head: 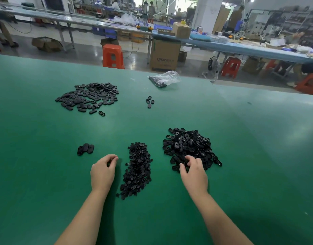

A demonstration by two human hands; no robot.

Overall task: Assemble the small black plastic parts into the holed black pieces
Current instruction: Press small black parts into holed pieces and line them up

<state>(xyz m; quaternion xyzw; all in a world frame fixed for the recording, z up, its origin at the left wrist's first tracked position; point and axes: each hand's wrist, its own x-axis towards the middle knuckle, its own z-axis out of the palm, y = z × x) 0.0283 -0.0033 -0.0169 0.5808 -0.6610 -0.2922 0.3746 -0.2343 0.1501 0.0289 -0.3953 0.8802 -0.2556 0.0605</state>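
- small black plastic parts [137, 169]: matte, tiny, long heap
- holed black pieces [189, 147]: glossy ovals, piled
- right hand [193, 171] fingers curled into that pile, possibly pinching one
- left hand [102, 171] fingertips bunched; contents unclear

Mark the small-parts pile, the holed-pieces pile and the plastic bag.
small-parts pile [137, 171]: head view, middle of heap.
holed-pieces pile [189, 144]: head view, heap's centre.
plastic bag [167, 78]: head view, clear crumpled middle.

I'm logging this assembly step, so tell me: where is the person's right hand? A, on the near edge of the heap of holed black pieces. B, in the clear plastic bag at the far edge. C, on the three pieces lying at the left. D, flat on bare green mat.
A: the right hand has its fingers curled into the near edge of the heap of holed black pieces.
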